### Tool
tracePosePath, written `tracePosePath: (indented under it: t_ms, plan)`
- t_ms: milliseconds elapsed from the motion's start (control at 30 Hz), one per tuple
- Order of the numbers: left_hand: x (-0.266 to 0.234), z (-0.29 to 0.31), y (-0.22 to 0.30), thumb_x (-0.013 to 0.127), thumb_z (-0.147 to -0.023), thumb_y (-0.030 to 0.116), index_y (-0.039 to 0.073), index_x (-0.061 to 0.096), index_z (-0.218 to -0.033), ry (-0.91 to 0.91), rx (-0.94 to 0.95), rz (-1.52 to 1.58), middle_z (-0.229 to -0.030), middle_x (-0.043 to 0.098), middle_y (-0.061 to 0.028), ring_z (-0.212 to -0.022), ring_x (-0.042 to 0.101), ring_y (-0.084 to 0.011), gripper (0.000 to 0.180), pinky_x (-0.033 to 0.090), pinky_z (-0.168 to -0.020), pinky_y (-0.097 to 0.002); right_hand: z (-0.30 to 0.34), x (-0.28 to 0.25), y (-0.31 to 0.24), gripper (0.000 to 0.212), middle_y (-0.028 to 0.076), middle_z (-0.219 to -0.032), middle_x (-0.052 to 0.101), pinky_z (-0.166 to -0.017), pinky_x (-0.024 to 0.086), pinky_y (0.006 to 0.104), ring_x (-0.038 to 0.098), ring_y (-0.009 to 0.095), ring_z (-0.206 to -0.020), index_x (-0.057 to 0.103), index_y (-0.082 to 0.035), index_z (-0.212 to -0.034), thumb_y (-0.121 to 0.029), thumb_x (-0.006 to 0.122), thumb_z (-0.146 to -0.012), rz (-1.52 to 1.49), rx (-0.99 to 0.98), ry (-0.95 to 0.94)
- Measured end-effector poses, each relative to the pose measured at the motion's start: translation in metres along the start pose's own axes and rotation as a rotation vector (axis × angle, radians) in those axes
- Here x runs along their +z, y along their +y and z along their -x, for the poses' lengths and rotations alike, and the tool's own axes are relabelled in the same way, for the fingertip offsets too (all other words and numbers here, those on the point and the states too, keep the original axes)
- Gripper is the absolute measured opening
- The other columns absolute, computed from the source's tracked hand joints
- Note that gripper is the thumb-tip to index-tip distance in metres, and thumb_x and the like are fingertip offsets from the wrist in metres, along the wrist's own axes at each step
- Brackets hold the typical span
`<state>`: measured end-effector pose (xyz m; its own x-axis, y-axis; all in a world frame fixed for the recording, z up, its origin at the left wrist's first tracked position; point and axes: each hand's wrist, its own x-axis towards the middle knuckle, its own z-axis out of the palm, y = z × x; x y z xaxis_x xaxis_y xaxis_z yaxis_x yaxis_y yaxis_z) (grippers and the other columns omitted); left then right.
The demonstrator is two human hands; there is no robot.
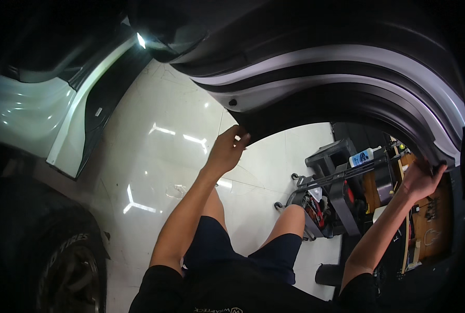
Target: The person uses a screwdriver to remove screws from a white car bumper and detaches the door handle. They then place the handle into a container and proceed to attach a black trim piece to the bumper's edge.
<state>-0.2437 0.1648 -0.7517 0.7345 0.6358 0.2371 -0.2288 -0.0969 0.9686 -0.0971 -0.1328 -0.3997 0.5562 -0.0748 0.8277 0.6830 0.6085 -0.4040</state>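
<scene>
A car door with pale grey painted bands (316, 55) arches across the upper right. Along its lower edge runs a wide black strip (316, 103), smooth and slightly glossy; whether it is plastic trim or film I cannot tell. At the strip's left end, my left hand (227, 150) is closed, thumb and fingertips pinching the edge. My right hand (421, 181) is raised at the far right end, fingers closed on the strip's other corner. A small dark plug (233, 102) sits in the door's painted face near the left end.
A white car body with a sill (68, 130) stands at left, above a large black tyre (60, 245). Glossy pale floor (154, 141) lies between. At right are a wheeled cart (321, 208), a white bottle (364, 156), a dark stool (330, 156) and a wooden tool board (431, 224).
</scene>
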Motion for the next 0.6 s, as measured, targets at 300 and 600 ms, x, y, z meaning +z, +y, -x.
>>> tracePosePath:
  t_ms: [300,600]
  plan:
    - [-0.03,-0.028,0.005,0.078,-0.087,0.032,0.008,0.063,-0.114,-0.094,0.242,-0.38,-0.1,0.071,-0.0065,-0.071,0.069,-0.0231,0.039,0.053,-0.065,-0.0362,-0.035,-0.042,-0.003,0.04,0.021,-0.142,0.054,-0.114,0.037,0.0531,0.052,0.037,-0.13,0.054,0.002,-0.137,-0.022,0.046,-0.106,0.013,0.011,-0.146]
    - [-0.009,-0.05,-0.016,0.082,-0.081,0.015,0.01,0.062,-0.12,0.127,0.712,-0.454,-0.105,0.07,-0.0078,-0.076,0.073,-0.0219,0.044,0.057,-0.062,-0.0323,-0.041,-0.049,-0.008,0.039,0.025,-0.14,0.053,-0.114,0.035,0.0547,0.052,0.038,-0.13,0.054,0.006,-0.133,-0.019,0.044,-0.105,0.035,0.037,-0.193]
